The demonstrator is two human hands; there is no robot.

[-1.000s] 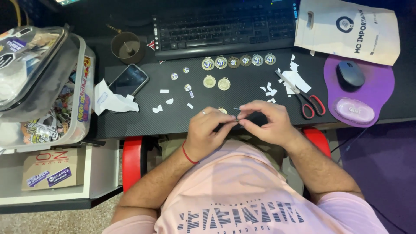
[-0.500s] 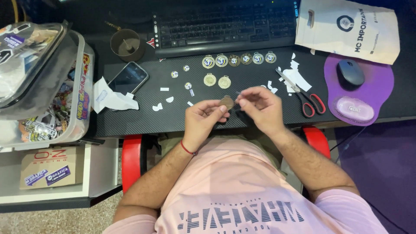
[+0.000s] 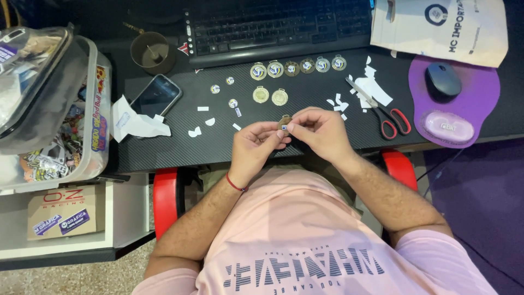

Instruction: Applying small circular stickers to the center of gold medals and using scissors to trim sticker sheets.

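Note:
Both my hands meet over the front of the black desk, pinching one small gold medal. My left hand grips its left edge. The fingertips of my right hand press on its face, where a small round sticker sits. Beyond my hands, a row of several stickered medals lies below the keyboard. Two plain gold medals lie nearer. A few loose round stickers and white paper scraps are scattered to the left.
Red-handled scissors lie on paper offcuts at the right, beside a purple mouse pad with a mouse. A white bag is at the back right. A phone, small bowl and clear plastic box stand left.
My hands have risen from the desk's front edge with the medal between them. The right fingers have come onto the medal's face.

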